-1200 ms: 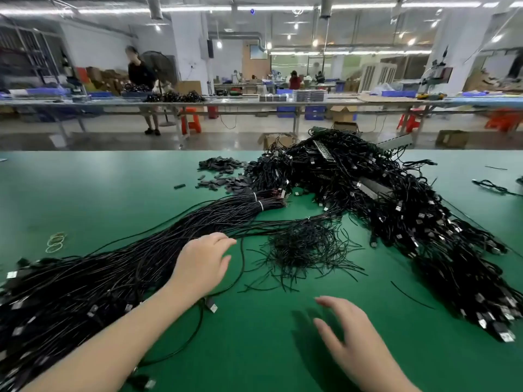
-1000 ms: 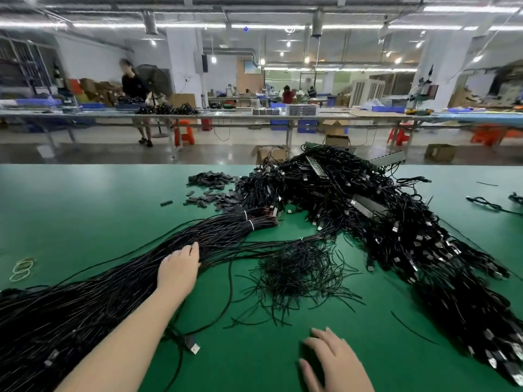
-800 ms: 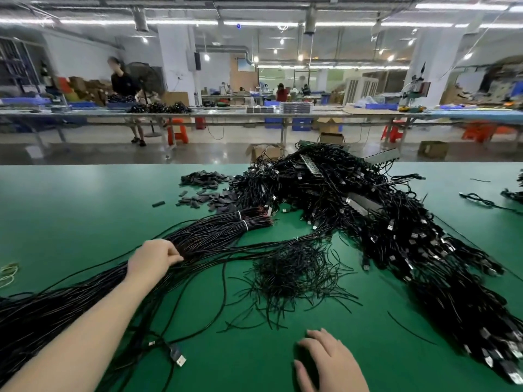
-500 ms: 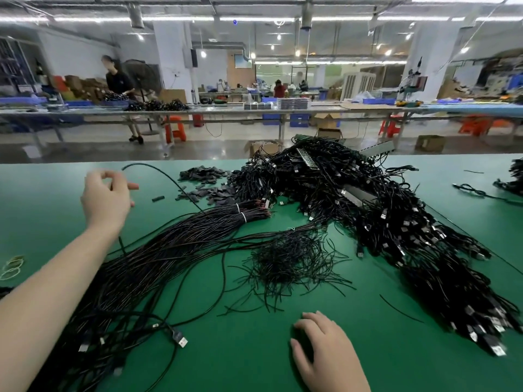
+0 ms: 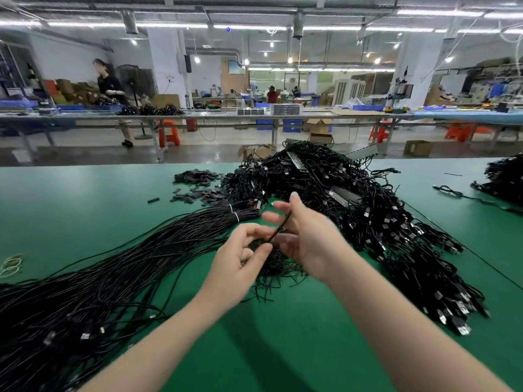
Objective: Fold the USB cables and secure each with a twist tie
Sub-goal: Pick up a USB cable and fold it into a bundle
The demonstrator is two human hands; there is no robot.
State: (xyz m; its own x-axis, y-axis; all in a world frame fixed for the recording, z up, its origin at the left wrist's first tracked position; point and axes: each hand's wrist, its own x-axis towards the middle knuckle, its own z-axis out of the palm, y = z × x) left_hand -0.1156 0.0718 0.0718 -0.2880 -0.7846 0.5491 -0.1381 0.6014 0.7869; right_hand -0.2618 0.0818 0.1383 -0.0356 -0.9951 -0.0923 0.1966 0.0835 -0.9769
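Thin black cable (image 5: 278, 229) held above green table (image 5: 85, 205), over twist-tie pile (image 5: 271, 267). Left hand (image 5: 240, 264) pinches lower end; right hand (image 5: 305, 236) fingers half-spread, strand crossing them, grip unclear. Likely light, limp, springy; best held near plug. Long cable bundle (image 5: 113, 273) left, tangled heap (image 5: 368, 222) right; factory benches behind.

On your worktop (image 5: 85, 210) the straight cable bundle (image 5: 119, 267) runs from the near left edge toward the middle, the tangled cable heap (image 5: 368, 216) spreads from the far edge down the right side, and the twist ties (image 5: 277, 267) lie between them under your hands.
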